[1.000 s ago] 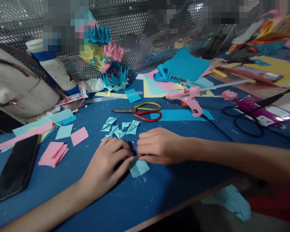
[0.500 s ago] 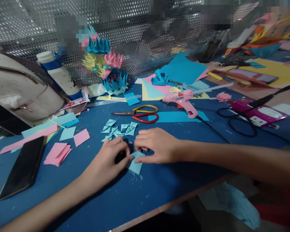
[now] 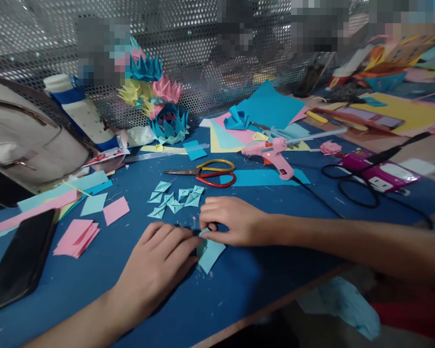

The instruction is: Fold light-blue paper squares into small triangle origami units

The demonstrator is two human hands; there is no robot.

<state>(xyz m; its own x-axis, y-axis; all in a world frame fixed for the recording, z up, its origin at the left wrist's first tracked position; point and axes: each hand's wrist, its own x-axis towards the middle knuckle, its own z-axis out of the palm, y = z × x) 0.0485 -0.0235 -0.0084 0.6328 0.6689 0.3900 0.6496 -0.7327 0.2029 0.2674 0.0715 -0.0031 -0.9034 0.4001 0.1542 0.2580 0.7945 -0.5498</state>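
Note:
Under my fingertips a small light-blue paper square lies on the blue table, with a crease showing near its left side. My right hand is closed, thumb and curled fingers pinching the paper's top corner. From the left, my left hand presses its closed fingers on the paper's left edge; its fingertips are partly hidden. Just beyond the hands lie several folded light-blue paper pieces. Behind them rest scissors with one yellow and one red handle.
A pink glue gun with a cord stands beyond my right hand, near a purple power strip. Pink paper squares and a black phone lie left. Folded paper flowers, a bottle and a bag stand behind.
The paper square has turned between my fingers and its flap positions differ. My left hand has flattened, its fingers coming over the paper's edge. My right hand stays almost in place.

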